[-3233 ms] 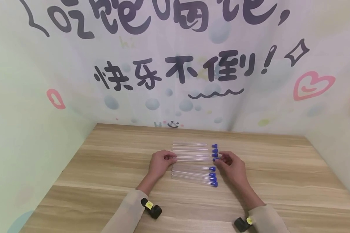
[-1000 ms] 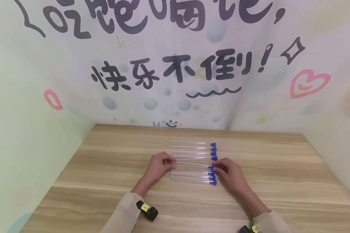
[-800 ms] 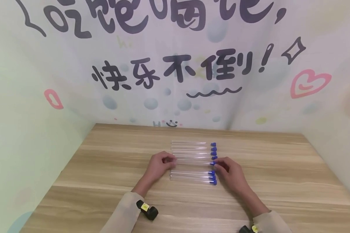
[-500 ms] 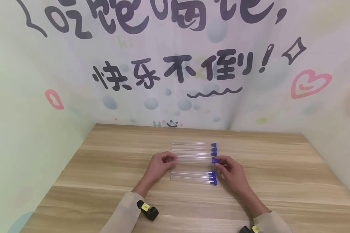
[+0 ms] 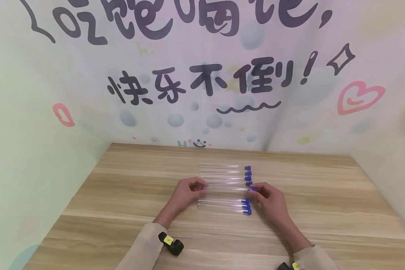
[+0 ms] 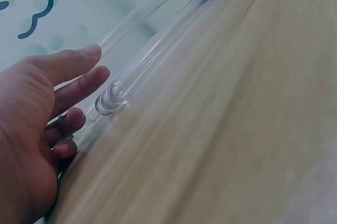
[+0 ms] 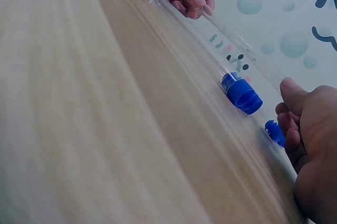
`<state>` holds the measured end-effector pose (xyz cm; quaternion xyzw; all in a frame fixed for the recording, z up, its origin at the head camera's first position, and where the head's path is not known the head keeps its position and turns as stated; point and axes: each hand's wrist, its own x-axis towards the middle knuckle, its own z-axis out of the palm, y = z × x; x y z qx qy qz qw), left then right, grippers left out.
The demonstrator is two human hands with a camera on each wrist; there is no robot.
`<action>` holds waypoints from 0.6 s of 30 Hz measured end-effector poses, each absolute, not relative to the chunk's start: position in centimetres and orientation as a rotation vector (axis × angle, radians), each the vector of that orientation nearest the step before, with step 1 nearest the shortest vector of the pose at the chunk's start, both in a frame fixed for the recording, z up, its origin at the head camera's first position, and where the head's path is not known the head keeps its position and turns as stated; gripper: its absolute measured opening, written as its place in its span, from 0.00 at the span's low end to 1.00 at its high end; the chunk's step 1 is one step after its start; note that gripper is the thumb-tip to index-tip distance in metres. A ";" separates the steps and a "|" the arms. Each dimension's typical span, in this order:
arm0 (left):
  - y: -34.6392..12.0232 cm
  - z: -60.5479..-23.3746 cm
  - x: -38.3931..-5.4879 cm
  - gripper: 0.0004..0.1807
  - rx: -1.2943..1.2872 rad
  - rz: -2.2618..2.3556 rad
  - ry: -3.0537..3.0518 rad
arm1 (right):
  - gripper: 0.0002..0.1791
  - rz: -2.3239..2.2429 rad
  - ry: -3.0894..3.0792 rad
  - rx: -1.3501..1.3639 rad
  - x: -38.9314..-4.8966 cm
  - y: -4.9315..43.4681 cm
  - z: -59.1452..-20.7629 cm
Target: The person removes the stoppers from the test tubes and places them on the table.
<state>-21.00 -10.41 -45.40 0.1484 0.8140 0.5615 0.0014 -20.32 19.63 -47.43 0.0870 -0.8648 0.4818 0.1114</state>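
Observation:
My left hand (image 5: 188, 191) pinches the rounded end of a clear test tube (image 5: 226, 189) between thumb and fingertips. At its other end, my right hand (image 5: 270, 197) pinches the blue cap, which is mostly covered by the fingers. The left wrist view shows this tube (image 6: 134, 21) raised above the table, spanning both hands. Just nearer to me lie several capped test tubes (image 5: 222, 204), side by side with blue caps (image 5: 247, 206) to the right. Beyond the held tube, several uncapped tubes (image 5: 219, 166) lie in a row, each with a loose blue cap (image 5: 248, 168) off its right end.
Everything lies on a wood-grain table (image 5: 131, 210). A white printed cloth wall (image 5: 175, 131) closes off the back, and pale walls rise at both sides. Small black wrist cameras (image 5: 171, 243) sit on both sleeves.
My right hand has gone from a loose cap to the capped tube at the far side of the near group. Both hands have lifted that tube and shifted it back and slightly right.

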 end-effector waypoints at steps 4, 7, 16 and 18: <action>-10.6 -47.2 -22.0 0.09 0.488 1.768 2.543 | 0.09 1.370 -2.568 0.206 -20.3 19.6 -47.3; -10.7 -47.2 -22.0 0.08 0.506 1.753 2.558 | 0.09 1.356 -2.588 0.163 -20.3 19.6 -47.3; -10.7 -47.2 -22.0 0.07 0.540 1.732 2.597 | 0.12 1.382 -2.599 0.094 -20.2 19.6 -47.3; -10.7 -47.2 -22.0 0.07 0.535 1.738 2.595 | 0.12 1.380 -2.592 0.090 -20.3 19.6 -47.3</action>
